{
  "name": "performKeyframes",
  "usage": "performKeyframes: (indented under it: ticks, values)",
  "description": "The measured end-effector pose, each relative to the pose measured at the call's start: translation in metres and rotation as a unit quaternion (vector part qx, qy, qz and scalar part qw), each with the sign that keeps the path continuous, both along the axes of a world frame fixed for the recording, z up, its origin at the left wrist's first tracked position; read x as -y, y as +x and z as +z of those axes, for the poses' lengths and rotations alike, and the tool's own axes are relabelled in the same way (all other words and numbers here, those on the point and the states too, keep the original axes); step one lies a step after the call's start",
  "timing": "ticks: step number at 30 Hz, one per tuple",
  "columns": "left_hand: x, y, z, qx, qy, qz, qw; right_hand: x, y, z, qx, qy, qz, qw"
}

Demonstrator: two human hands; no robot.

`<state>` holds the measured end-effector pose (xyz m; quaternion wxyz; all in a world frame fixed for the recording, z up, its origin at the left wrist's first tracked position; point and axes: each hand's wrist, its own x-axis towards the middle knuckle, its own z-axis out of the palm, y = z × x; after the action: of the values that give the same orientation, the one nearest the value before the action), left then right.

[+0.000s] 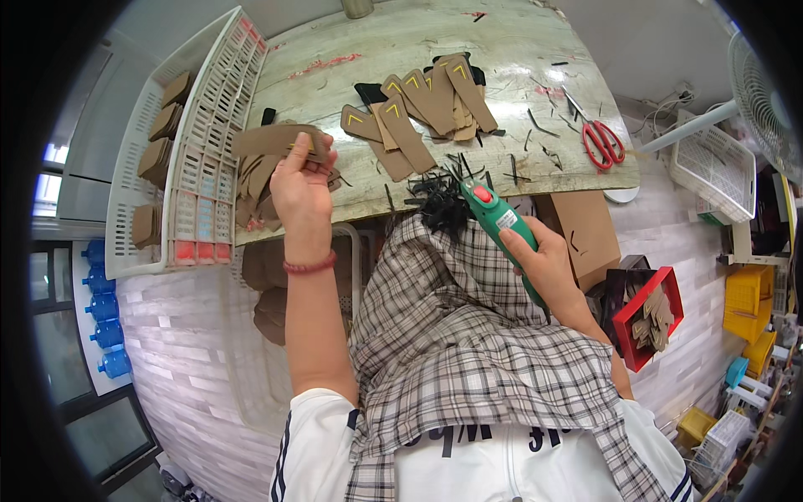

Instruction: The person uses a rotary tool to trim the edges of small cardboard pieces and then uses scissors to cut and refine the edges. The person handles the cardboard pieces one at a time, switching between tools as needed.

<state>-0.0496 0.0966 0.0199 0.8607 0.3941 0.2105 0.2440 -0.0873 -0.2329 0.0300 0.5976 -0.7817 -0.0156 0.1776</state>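
My left hand pinches a flat brown strip with a yellow mark, above the left end of the table. Under it lies a heap of similar brown pieces. My right hand is wrapped round a green handheld electric cutter with a red button, its tip pointing to the table's near edge. Black trimmings lie bunched on my plaid apron by that tip. More brown strips with yellow angle marks and black ends are fanned out mid-table.
Red-handled scissors lie at the table's right side. A white plastic crate with brown pieces stands at the left. A red box with small brown scraps and a cardboard box are to my right. A fan stands far right.
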Motion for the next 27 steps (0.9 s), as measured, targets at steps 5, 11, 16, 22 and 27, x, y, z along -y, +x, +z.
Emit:
performKeyframes:
  ticks: [5,11,16,22,27]
  values:
    - [0.034,0.035,-0.018,-0.118,0.107,-0.057,0.986,0.002,0.001,-0.007,-0.003,-0.003,-0.001,1.0]
    - [0.049,0.096,-0.072,-0.246,0.755,0.053,0.605,0.003,0.007,-0.007,0.027,-0.011,0.004,1.0]
    - [0.063,0.088,-0.077,-0.151,0.735,0.119,0.65,0.0,0.011,-0.006,0.016,-0.012,-0.003,1.0]
    - [0.078,0.06,-0.056,-0.004,0.324,0.04,0.945,-0.011,0.018,-0.003,0.079,-0.012,-0.013,0.997]
    - [0.092,0.026,-0.014,0.036,0.092,-0.062,0.993,-0.02,0.018,0.008,0.084,-0.008,-0.015,0.996]
